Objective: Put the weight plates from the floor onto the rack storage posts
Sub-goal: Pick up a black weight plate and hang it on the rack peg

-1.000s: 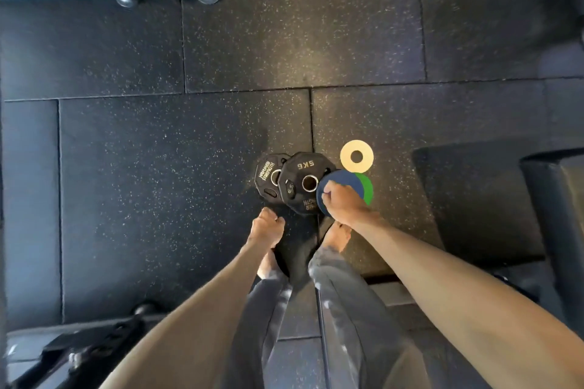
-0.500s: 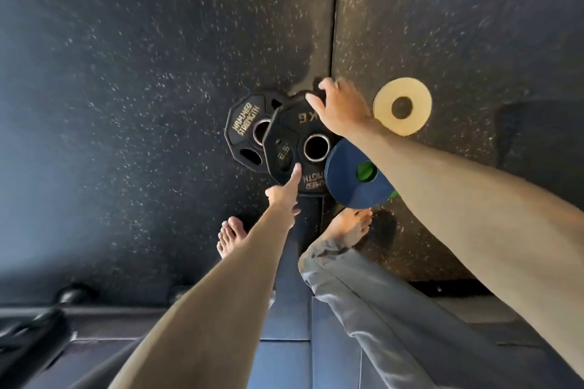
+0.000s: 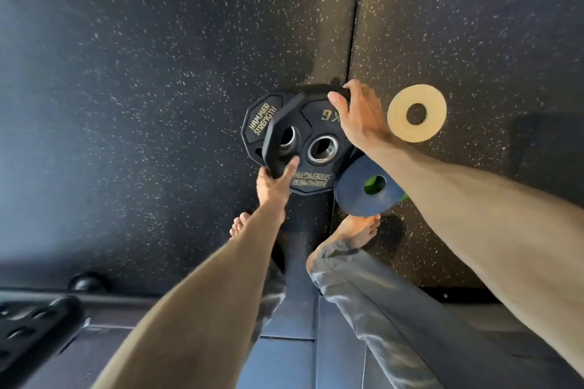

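Observation:
A black 5 kg Hammer Strength plate (image 3: 311,123) is tilted up off the speckled rubber floor, held by both hands. My left hand (image 3: 274,184) grips its near lower edge, thumb on the face. My right hand (image 3: 358,118) clasps its far upper edge. Behind it on the left lies a smaller black plate (image 3: 259,120), partly covered. A blue plate (image 3: 358,191) rests on a green plate (image 3: 404,197), of which only a sliver and the hole show. A cream plate (image 3: 401,121) lies flat to the right.
My bare feet (image 3: 358,230) stand just below the plates, with grey trousers over the legs. A black metal rack base (image 3: 28,322) with a round foot (image 3: 87,283) lies at the lower left. Floor mat seams run past the plates.
The camera has dropped closer. My left hand has reached the 5 kg plate's near edge and closed on it; my right hand moved from the blue plate to its far edge, and the plate is tilting up.

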